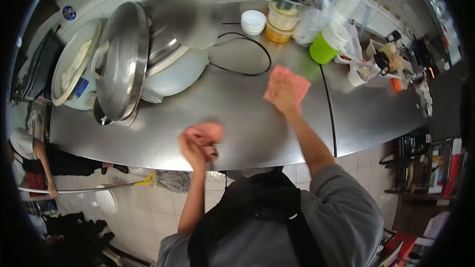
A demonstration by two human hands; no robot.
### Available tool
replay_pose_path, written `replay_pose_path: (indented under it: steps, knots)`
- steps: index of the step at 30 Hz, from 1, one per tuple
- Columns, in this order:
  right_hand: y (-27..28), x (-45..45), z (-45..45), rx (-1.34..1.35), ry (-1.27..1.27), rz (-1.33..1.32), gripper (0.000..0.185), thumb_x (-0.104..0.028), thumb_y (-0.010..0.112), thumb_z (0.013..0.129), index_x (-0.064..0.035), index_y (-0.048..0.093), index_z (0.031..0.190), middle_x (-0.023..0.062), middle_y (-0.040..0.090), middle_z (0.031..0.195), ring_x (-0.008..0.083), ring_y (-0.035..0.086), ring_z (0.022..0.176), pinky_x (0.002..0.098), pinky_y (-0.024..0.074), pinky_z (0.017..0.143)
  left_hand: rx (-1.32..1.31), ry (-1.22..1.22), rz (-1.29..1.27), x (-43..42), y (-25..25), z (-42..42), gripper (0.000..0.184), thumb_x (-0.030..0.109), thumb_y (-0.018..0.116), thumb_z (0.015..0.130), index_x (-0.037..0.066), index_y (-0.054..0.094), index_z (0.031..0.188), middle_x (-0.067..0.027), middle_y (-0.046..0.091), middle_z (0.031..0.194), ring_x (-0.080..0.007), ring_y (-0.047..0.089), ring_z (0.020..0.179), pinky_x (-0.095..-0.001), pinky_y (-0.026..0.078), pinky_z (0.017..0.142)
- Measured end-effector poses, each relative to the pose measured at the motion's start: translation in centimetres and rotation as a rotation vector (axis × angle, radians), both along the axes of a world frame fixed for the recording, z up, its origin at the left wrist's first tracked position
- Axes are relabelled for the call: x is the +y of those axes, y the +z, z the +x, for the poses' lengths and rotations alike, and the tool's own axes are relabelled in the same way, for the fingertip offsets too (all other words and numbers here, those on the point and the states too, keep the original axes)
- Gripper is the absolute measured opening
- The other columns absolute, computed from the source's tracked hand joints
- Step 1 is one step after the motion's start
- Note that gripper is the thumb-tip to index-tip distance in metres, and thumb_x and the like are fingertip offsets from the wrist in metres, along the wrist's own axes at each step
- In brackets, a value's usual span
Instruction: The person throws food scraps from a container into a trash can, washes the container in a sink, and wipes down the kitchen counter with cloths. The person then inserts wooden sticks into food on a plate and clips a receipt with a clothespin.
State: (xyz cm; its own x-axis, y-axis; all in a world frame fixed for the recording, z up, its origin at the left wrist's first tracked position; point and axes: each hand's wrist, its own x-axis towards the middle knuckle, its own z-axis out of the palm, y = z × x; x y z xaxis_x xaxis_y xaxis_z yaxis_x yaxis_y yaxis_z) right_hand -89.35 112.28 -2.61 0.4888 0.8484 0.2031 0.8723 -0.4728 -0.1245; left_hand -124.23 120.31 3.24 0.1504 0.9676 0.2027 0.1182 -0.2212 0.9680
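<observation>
Black cloth apron (247,193) closest, then the left hand (192,152) bunched round a crumpled pink cloth (209,131) (blurry from over here). Right hand (283,95) looks spread over a flat pink cloth (300,87); one careless leftward sweep could snag that thin black cord loop (270,63) beside it.

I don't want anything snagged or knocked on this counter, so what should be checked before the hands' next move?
1. Right hand over the spread pink cloth: ok.
2. Bunched pink cloth in the left hand's grip: ok.
3. That bunched cloth touching the shiny steel counter: cannot tell, blurred.
4. Counter free of loose cable: not ok, a thin black looped cable lies on it.
5. Stacked white bowls apart from both cloths: ok.
</observation>
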Motion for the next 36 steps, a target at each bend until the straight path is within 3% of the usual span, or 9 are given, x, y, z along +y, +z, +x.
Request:
replay_pose_path:
  steps: [9,11,21,26,29,31,32,33,36]
  knots:
    - [4.0,0.1,-26.2,0.394,0.858,-0.297,0.052,-0.026,0.060,0.076,-0.0184,0.050,0.126,0.0057,0.053,0.124,0.0292,0.041,0.124,0.0486,0.0250,0.107,-0.117,0.181,0.143,-0.4,8.7,-0.3,0.031,0.020,0.040,0.098,-0.003,0.051,0.116,-0.0097,0.059,0.099,-0.0173,0.054,0.090,-0.0298,0.043,0.082]
    - [2.4,-4.0,-24.2,0.327,0.944,0.265,0.054,-0.027,0.061,0.075,-0.0152,0.051,0.126,0.0064,0.047,0.133,0.0299,0.034,0.131,0.0478,0.0251,0.108,-0.084,0.151,0.134,-2.5,8.8,1.1,0.031,0.019,0.040,0.098,-0.003,0.051,0.116,-0.0096,0.058,0.100,-0.0170,0.054,0.089,-0.0295,0.043,0.082]
    - [-3.2,-44.2,11.7,-0.200,-0.437,0.232,0.040,-0.033,0.050,0.090,-0.0171,0.046,0.126,0.0049,0.057,0.118,0.0193,0.055,0.104,0.0379,0.0496,0.075,-0.216,-0.242,0.077,-15.4,8.5,11.5,0.030,0.021,0.041,0.099,0.000,0.050,0.118,-0.0063,0.055,0.103,-0.0132,0.053,0.091,-0.0264,0.046,0.076]
    - [-10.2,-66.0,14.8,1.336,-1.046,1.382,0.036,-0.031,0.051,0.087,-0.0203,0.047,0.121,-0.0031,0.055,0.113,0.0159,0.052,0.102,0.0416,0.0469,0.070,-0.241,-0.379,-0.058,-22.6,9.5,15.9,0.034,0.024,0.040,0.099,0.000,0.050,0.120,-0.0073,0.056,0.112,-0.0166,0.052,0.102,-0.0300,0.042,0.088]
    - [-19.6,-76.5,3.7,2.267,-0.599,1.367,0.043,-0.045,0.033,0.086,-0.0132,0.059,0.077,0.0047,0.050,0.062,0.0231,0.045,0.053,0.0441,0.0390,0.050,-0.103,-0.497,-0.036,-24.6,5.1,19.9,0.040,0.032,0.041,0.097,0.003,0.048,0.123,-0.0120,0.053,0.120,-0.0234,0.049,0.112,-0.0391,0.033,0.099]
    - [-23.9,-79.3,-5.2,2.444,-0.335,0.568,0.046,-0.043,0.045,0.080,-0.0006,0.057,0.066,0.0110,0.051,0.058,0.0248,0.048,0.049,0.0402,0.0413,0.046,0.211,-0.627,0.099,-25.7,1.0,22.2,0.044,0.036,0.042,0.095,0.007,0.045,0.128,-0.0130,0.047,0.129,-0.0276,0.042,0.120,-0.0446,0.025,0.104]
    - [-21.2,-77.9,-11.1,1.809,0.266,0.904,0.037,-0.033,0.052,0.080,-0.0002,0.056,0.064,0.0130,0.055,0.060,0.0250,0.055,0.053,0.0411,0.0473,0.049,0.529,-0.734,0.234,-26.3,-1.0,23.2,0.050,0.041,0.042,0.094,0.011,0.043,0.133,-0.0141,0.042,0.137,-0.0318,0.035,0.129,-0.0501,0.016,0.108]
    - [-28.7,-79.8,-17.1,1.878,-0.723,0.577,0.029,-0.023,0.053,0.085,-0.0019,0.057,0.066,0.0109,0.059,0.063,0.0229,0.060,0.059,0.0411,0.0523,0.055,0.524,-0.739,0.237,-27.0,-2.8,23.8,0.050,0.041,0.042,0.094,0.011,0.043,0.133,-0.0141,0.042,0.137,-0.0318,0.035,0.129,-0.0501,0.016,0.108]
    - [-23.6,-80.9,-20.4,2.082,-1.424,1.180,0.030,-0.028,0.046,0.092,-0.0057,0.060,0.078,0.0074,0.062,0.071,0.0202,0.061,0.065,0.0384,0.0535,0.062,0.911,-0.675,0.663,-28.0,-5.2,25.1,0.064,0.047,0.043,0.091,0.018,0.024,0.145,-0.0137,0.015,0.152,-0.0388,0.010,0.139,-0.0555,0.004,0.110]
